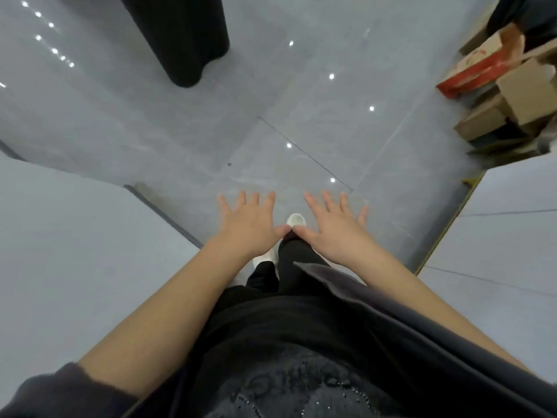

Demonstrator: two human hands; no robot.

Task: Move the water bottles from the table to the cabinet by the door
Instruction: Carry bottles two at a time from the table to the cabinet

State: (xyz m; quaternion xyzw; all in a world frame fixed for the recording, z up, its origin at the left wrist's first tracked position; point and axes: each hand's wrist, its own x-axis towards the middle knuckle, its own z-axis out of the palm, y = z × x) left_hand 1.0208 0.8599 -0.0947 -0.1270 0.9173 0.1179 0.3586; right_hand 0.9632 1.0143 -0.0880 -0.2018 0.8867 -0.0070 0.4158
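Note:
No water bottle, table or cabinet shows in the head view. My left hand (pixel 248 221) and my right hand (pixel 334 224) are stretched out in front of me, palms down, fingers spread, thumbs nearly touching. Both hold nothing. They hover above a glossy grey tiled floor (pixel 271 116). Under them I see my black trousers and one white shoe (pixel 296 220).
Pale grey wall panels flank me on the left (pixel 75 251) and on the right (pixel 506 236), forming a narrow passage. A pile of cardboard boxes (pixel 506 98), one with red print, lies at the far right. A black column-like object (pixel 184 40) stands ahead on the left.

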